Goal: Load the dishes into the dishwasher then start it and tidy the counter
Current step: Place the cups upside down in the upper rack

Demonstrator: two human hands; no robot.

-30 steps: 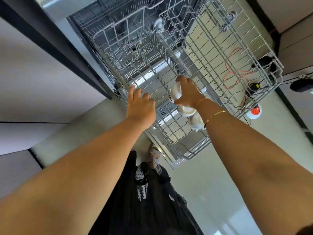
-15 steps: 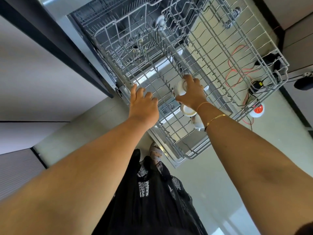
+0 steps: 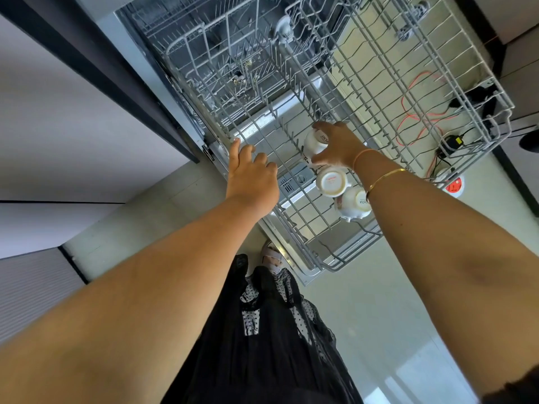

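Note:
The grey wire upper rack (image 3: 414, 68) of the open dishwasher is pulled out below me. My right hand (image 3: 339, 145) grips a white cup (image 3: 315, 141), upside down, over the rack's near-left row. Two more white cups stand upside down in that row nearer to me: one (image 3: 332, 182) just below my hand and one (image 3: 354, 204) beside my wrist. My left hand (image 3: 250, 176) rests on the rack's left edge with its fingers curled over the wire rim. The lower rack (image 3: 221, 62) sits inside the tub.
The dishwasher door (image 3: 303, 266) lies open under the rack. A dark counter edge (image 3: 96, 71) runs along the left. On the floor at the right lie orange cables (image 3: 420, 118), a black plug (image 3: 452, 141) and a white round socket (image 3: 453, 185). My foot (image 3: 271, 255) stands by the door's corner.
My right hand has carried the cup slightly further along the rack row, away from the two standing cups. The left hand has stayed on the rack's edge.

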